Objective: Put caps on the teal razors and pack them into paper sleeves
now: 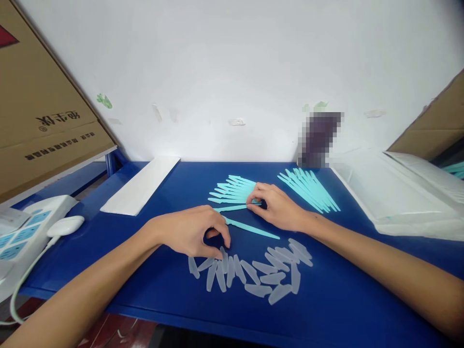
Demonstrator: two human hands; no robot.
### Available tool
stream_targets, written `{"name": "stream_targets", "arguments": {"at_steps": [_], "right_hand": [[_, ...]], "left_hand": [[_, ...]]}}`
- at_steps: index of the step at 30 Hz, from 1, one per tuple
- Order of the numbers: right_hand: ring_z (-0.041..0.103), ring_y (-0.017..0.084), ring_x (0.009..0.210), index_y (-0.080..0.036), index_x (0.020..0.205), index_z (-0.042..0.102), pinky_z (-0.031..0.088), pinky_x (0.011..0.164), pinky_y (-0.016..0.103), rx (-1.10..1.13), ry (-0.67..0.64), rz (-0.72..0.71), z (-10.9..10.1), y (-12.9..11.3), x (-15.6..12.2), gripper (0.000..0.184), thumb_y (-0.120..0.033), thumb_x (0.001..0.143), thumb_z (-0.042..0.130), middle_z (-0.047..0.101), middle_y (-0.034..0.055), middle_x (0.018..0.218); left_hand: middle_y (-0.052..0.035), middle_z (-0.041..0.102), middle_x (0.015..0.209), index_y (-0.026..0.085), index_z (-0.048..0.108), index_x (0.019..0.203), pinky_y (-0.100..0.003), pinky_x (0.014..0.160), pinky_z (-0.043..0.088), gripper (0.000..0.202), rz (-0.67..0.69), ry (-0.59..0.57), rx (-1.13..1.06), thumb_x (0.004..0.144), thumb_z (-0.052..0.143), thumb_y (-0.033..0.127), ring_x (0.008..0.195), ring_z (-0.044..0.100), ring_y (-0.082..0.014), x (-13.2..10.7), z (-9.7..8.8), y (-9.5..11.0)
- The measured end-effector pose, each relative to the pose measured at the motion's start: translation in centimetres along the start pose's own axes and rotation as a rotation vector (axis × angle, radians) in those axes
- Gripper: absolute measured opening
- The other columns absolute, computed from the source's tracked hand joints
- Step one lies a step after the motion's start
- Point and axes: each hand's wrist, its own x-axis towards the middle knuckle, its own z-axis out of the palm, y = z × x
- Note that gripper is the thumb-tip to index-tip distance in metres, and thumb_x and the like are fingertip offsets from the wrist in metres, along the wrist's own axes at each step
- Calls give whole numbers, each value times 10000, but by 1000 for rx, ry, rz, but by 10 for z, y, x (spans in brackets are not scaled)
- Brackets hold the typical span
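Observation:
My right hand [273, 205] pinches the handle end of a turquoise eyebrow razor [234, 208], which lies pointing left. Beside it, a fan of several like razors [235, 189] spreads on the blue table. Another single razor [253, 229] rests nearer to me, its left end hidden behind my left hand [197, 232]. That hand hovers over the near side with thumb and forefinger apart, their tips at a translucent blade cap [224, 263]. Several more of these frosted caps [271, 279] lie loosely in a curved band along the front.
A second pile of turquoise razors [310, 190] lies at the back right, by a white foam tray [380, 227]. A white board [141, 186] lies at the left, near a power strip [36, 227] with a plugged-in cable. Cardboard boxes [54, 87] flank the blue table [326, 290].

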Motion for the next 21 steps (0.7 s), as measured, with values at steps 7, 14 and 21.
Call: {"name": "stream_targets", "arguments": {"at_steps": [7,14,21], "right_hand": [[508,196,873,-204,944,574,373,809,362,-13,27,-51,2,0,-2,298,-359,1065,350,575,53,959],[420,168,650,-234,918,401,328,725,346,-2,207,37,2,2,-2,222,-322,1072,268,495,-13,744],[395,163,550,-240,1034,445,296,574,317,135,274,134,4,4,-2,237,-379,1065,255,417,-39,652]], "left_hand": [[4,557,695,212,788,906,-272,597,386,116,-23,-24,-41,896,746,319,634,514,-132,2,4,-5],[-46,723,889,199,772,908,-261,630,458,102,-21,145,-274,890,752,297,734,609,-148,-5,-7,-3],[-26,695,859,233,750,1131,-231,555,453,291,45,743,-691,843,788,221,625,564,-102,-6,-6,-17]]}}
